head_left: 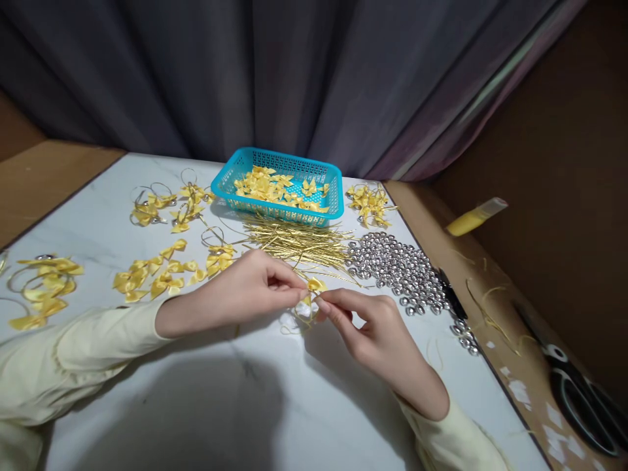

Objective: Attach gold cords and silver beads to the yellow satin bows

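Note:
My left hand (245, 288) reaches in over the white board with its fingertips pinched together. They grip a small yellow ribbon bow (316, 285) that has a thin gold cord looped below it. From the other side my right hand (370, 320) pinches the gold cord (308, 315) between thumb and forefinger, close to the bow. Part of the bow is covered by the fingers. Under the hands lie small white scraps (289, 320). Just beyond them is a pile of gold cords (299, 245).
A blue basket (338, 196) holds yellow bows. Silver bell-like beads (392, 268) lie on the right. Bows with cord loops (46, 281) are grouped at left, loose bows (142, 275) nearer the middle. Black scissors (579, 405) and a yellow glue tube (473, 219) sit off the board's right edge.

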### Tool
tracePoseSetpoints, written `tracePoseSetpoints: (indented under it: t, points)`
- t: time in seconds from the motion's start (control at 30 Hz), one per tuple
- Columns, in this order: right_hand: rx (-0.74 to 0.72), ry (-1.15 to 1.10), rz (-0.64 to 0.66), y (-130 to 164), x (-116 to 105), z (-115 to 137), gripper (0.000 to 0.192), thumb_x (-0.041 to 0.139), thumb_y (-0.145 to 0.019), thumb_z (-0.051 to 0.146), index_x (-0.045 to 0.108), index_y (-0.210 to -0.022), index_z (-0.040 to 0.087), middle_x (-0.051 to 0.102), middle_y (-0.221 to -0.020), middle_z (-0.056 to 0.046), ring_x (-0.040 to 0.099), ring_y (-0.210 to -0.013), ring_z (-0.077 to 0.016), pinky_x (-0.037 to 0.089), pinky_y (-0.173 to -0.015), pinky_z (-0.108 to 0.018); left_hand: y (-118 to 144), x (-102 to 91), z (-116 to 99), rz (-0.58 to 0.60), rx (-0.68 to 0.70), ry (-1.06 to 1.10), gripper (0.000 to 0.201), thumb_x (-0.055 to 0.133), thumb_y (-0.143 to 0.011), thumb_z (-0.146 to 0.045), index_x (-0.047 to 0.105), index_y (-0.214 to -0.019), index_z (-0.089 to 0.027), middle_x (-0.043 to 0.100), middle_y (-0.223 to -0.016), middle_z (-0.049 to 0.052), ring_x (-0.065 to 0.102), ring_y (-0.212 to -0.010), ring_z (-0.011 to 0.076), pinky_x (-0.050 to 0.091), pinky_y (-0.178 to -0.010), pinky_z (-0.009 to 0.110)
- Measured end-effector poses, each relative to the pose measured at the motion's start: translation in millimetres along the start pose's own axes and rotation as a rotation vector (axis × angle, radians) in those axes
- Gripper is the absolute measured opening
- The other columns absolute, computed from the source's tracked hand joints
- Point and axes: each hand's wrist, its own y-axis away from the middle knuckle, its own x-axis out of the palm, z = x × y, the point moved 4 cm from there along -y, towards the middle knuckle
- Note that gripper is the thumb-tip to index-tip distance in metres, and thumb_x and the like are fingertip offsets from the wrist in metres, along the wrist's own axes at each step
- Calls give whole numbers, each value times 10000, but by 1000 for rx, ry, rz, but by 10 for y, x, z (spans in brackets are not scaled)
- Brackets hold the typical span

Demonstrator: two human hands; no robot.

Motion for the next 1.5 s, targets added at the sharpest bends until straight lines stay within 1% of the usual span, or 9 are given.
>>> tracePoseSetpoints:
  t: [0.27,0.4,0.57,0.73,0.83,0.93,1.2,1.33,1.5]
  points:
    - [-19,33,5,-10,-10,32,195,464,-850,151,642,-771,148,636,-648,-13,544,-564,-94,365,-522,-199,8,0,11,-1,34,-21,212,513,-767,-207,720,-783,-161,672,-705,6,572,-609,116,405,-504,183]
    - [-28,43,15,-8,-10,42,215,447,-843,130,621,-718,145,606,-619,-13,518,-553,-95,351,-518,-208,16,13,-5,-7,92,-41,219,496,-775,-184,713,-789,-162,662,-684,2,560,-590,111,392,-490,183]
    - [-69,73,43,14,3,48,253,412,-826,93,571,-636,145,532,-559,-2,458,-517,-91,325,-507,-220,32,48,-73,-42,181,-123,228,475,-782,-145,698,-733,-150,617,-600,-7,521,-525,89,358,-475,181]
    - [-119,111,33,33,37,59,235,391,-811,65,591,-710,135,503,-562,-4,441,-528,-100,313,-508,-227,74,70,-140,-109,305,-259,251,460,-798,-136,673,-667,-151,582,-559,-7,487,-500,84,346,-492,192]
    - [-141,121,-3,38,74,58,243,383,-823,77,566,-678,141,478,-549,0,434,-528,-102,312,-504,-227,93,88,-145,-127,328,-293,278,448,-809,-128,660,-629,-140,557,-541,-3,474,-500,82,334,-491,193]
    - [-151,110,-43,37,105,53,238,386,-837,92,570,-693,140,489,-562,-4,440,-534,-101,323,-504,-224,103,108,-139,-148,329,-308,297,446,-814,-127,645,-594,-124,515,-509,-8,448,-484,78,315,-476,192]
    - [-127,59,-66,14,101,61,236,402,-856,109,615,-761,140,551,-590,-9,484,-547,-97,364,-527,-221,127,104,-152,-191,356,-340,290,463,-823,-132,639,-592,-118,477,-502,-15,434,-488,78,315,-477,197]
    - [-100,42,-64,14,101,60,237,409,-880,153,621,-773,147,590,-623,-13,510,-559,-95,388,-542,-219,134,105,-165,-203,386,-350,304,456,-841,-148,625,-589,-133,488,-509,-18,438,-491,76,322,-472,188]
    - [-98,53,-41,15,102,53,223,418,-868,130,619,-772,139,590,-622,-13,523,-570,-99,393,-550,-220,156,122,-182,-225,443,-365,301,448,-850,-134,613,-598,-130,504,-520,-12,438,-491,74,326,-471,186]
